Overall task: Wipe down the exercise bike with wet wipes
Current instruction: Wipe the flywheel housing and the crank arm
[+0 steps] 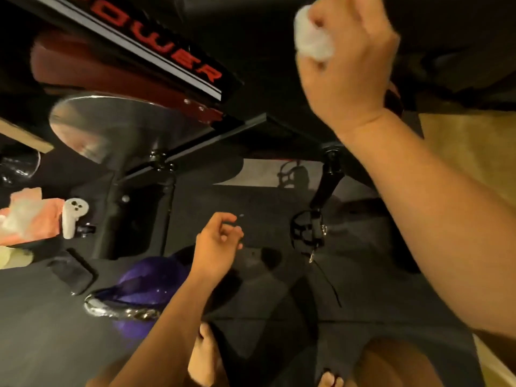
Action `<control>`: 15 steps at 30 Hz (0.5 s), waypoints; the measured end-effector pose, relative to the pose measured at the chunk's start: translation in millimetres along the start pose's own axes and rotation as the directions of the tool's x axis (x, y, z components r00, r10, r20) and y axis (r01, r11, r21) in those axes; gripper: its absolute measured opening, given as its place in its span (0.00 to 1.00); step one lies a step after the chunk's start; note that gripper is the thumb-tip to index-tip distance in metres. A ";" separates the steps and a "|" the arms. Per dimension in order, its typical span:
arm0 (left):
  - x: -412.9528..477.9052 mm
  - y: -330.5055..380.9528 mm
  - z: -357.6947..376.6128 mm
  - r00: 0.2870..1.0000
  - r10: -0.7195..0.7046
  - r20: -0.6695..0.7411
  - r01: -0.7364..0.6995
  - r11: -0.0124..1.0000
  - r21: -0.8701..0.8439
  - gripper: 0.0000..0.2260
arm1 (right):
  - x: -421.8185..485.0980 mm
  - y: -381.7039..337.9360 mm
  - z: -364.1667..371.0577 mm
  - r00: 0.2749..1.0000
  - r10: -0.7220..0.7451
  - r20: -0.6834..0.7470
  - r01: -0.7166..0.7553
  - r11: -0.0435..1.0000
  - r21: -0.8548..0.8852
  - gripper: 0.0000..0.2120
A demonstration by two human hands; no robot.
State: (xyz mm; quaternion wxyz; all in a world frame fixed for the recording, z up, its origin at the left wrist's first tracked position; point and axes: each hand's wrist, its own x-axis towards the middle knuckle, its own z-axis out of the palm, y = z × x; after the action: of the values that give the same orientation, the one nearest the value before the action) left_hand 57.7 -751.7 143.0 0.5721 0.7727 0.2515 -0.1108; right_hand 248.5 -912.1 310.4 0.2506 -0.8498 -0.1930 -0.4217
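Observation:
The exercise bike fills the upper view: a black frame bar (156,43) with red lettering, a silver flywheel (117,127), a crank arm (328,182) and a caged pedal (307,233). My right hand (349,68) is raised at the top right and grips a crumpled white wet wipe (311,37) against a dark part of the bike. My left hand (217,244) hangs lower in the middle, fingers loosely curled, holding nothing. A pink pack of wet wipes (30,222) lies on the floor at the far left.
A white handheld controller (72,216) lies beside the wipes pack. A dark phone (71,270) and a purple sequined bag with a chain (145,286) lie on the black floor mat (265,289). My bare feet show at the bottom edge.

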 end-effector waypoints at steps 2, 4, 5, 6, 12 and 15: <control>21.1 -18.6 -1.8 1.000 0.022 0.007 -0.023 0.998 0.056 0.09 | -19.5 -4.2 18.6 0.968 -0.199 0.154 0.201 0.980 0.002 0.10; 40.7 -22.0 -0.3 0.995 0.094 0.037 -0.099 0.986 0.137 0.09 | -39.9 -4.0 31.0 0.906 -0.287 0.311 0.268 0.958 0.104 0.14; 49.6 -18.0 1.1 0.984 0.162 0.070 -0.173 0.963 0.205 0.07 | -50.9 -1.2 38.0 0.872 -0.323 0.368 0.291 0.946 0.142 0.15; 57.1 -11.6 2.7 0.964 0.238 0.115 -0.261 0.928 0.267 0.06 | -61.2 2.0 45.8 0.835 -0.368 0.408 0.336 0.930 0.149 0.15; 35.8 20.5 -9.7 0.887 0.395 0.240 -0.459 0.696 0.552 0.10 | -44.9 4.0 49.4 0.869 -0.446 0.212 0.448 0.893 0.042 0.08; 13.3 28.3 -10.1 0.890 0.313 0.331 -0.455 0.657 0.601 0.11 | -24.0 3.6 34.9 0.934 -0.337 0.117 0.333 0.942 0.053 0.08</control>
State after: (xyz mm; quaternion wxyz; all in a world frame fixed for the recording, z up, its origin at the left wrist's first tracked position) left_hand 82.4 -744.9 163.6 0.2913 0.9449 -0.0327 -0.1455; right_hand 258.4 -897.2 271.8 0.1764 -0.8250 -0.3569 -0.4012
